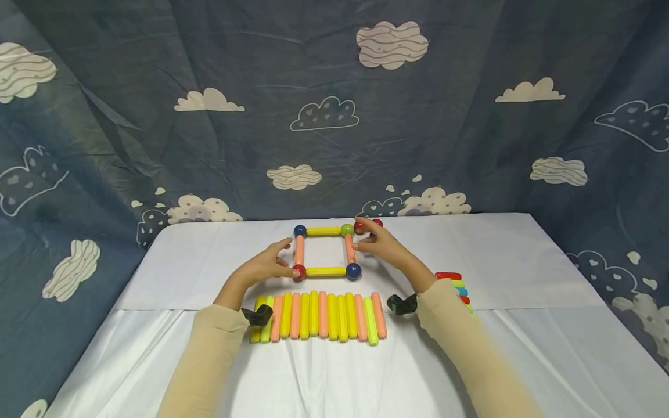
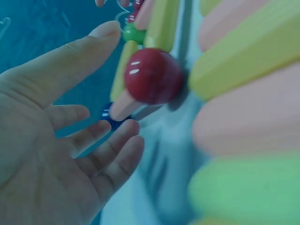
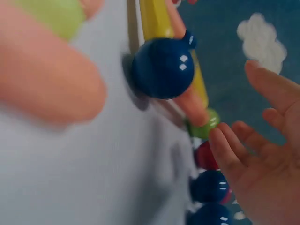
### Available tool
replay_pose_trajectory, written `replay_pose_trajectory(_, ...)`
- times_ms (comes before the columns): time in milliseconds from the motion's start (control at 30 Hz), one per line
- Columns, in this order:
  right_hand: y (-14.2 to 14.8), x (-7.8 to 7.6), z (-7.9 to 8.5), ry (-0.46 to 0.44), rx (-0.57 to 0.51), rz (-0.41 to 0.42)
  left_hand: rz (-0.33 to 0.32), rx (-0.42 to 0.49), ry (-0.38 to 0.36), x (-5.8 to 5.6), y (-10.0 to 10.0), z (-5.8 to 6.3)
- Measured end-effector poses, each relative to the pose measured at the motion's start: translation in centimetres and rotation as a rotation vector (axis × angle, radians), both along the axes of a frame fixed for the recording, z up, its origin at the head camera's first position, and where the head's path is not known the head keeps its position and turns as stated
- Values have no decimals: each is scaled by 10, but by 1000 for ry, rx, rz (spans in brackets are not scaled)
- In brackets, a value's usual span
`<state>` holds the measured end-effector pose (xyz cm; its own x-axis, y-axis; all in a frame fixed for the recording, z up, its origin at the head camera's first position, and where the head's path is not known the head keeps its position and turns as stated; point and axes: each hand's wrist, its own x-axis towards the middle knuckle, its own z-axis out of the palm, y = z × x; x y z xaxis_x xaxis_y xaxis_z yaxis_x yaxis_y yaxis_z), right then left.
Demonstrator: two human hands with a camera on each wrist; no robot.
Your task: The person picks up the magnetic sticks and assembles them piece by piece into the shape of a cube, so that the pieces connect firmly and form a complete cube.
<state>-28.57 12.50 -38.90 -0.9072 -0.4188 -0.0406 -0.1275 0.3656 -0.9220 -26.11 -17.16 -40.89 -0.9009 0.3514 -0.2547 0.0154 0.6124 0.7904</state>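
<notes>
A square of rods and balls lies on the white-covered table. Its yellow rods [image 1: 326, 271] form the near and far sides, and pink rods [image 1: 299, 251] the left and right. A red ball [image 2: 153, 76] marks the near left corner, a blue ball [image 3: 163, 68] the near right. The far corners have another blue ball [image 1: 300, 231] and a green ball [image 1: 347, 230]. My left hand [image 1: 263, 265] is beside the left side, thumb close to the red ball, fingers loosely spread. My right hand [image 1: 385, 246] hovers by the right side and green ball, its fingers relaxed and holding nothing.
In front of the square lies a row of several yellow, pink and lime rods [image 1: 323, 316]. Loose red balls [image 1: 377, 223] and blue balls [image 3: 209, 186] sit beyond the right hand. Shorter coloured rods [image 1: 448, 276] lie by the right sleeve. A dark cloud-print cloth [image 1: 324, 157] hangs behind the table.
</notes>
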Motion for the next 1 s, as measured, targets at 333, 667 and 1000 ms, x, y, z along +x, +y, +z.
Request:
replay_pose_trajectory(333,65,60,-10,256,114,36,-43,32,159,52,-41,0)
replay_pose_trajectory(667,136,121,-23,303,227,-23,-45,-51,138,93,-55,-26)
replay_pose_trajectory(1000,163,148,-40,149,443,-169,83,105,28,100,-51,-26)
